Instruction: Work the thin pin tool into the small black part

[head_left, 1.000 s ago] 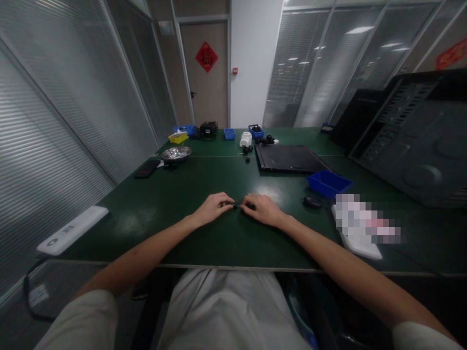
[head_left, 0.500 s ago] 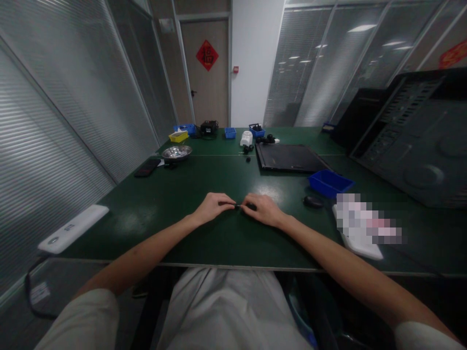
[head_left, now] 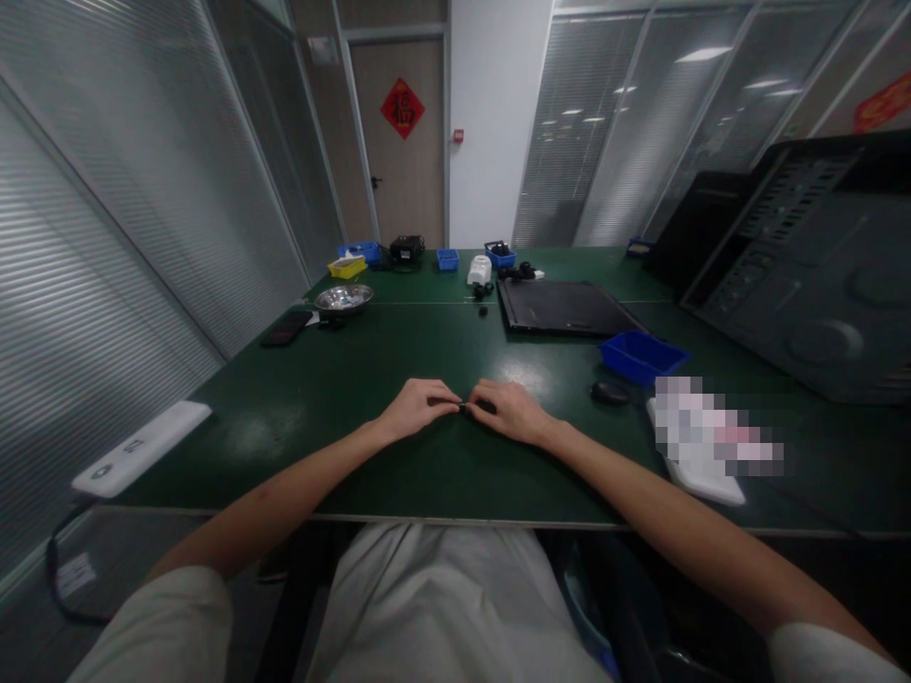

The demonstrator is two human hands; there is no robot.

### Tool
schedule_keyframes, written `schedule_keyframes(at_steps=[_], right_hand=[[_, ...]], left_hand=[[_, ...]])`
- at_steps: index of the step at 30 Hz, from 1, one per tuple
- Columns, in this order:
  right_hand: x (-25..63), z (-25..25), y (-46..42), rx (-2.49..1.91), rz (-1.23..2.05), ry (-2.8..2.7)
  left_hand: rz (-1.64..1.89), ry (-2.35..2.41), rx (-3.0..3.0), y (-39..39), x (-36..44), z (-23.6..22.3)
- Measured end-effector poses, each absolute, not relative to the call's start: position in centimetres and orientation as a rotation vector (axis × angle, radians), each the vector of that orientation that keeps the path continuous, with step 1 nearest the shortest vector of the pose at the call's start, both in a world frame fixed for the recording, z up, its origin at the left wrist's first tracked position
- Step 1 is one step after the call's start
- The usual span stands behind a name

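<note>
My left hand [head_left: 418,406] and my right hand [head_left: 508,410] rest together on the green table [head_left: 356,379], fingertips meeting. Both pinch a small black part [head_left: 467,407] between them; its shape is too small to make out. A second dark piece shows under my right fingers. Both forearms stretch forward from the table's near edge.
A blue bin [head_left: 642,358] and a black oval object [head_left: 610,393] lie to the right, beside a white pad. A black flat panel [head_left: 562,308], a steel bowl [head_left: 343,299], a phone [head_left: 287,327] and small bins stand farther back. A white power strip [head_left: 142,448] lies at left.
My fingertips have closed slightly tighter together around the small black part; both hands stay in the same place on the table.
</note>
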State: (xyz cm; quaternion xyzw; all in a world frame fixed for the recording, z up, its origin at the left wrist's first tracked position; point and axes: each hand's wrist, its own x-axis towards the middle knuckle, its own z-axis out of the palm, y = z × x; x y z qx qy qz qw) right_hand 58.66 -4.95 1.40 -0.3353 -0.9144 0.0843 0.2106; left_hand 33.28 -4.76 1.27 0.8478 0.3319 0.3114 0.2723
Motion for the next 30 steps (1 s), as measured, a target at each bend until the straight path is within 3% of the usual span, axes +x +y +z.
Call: schedule_keyframes(at_steps=[30], right_hand=[[58.4,1.3,-4.8,-0.951,0.246,-2.512]], left_hand=[[0.754,0.968,2.374,-2.9,32.9,1.1]])
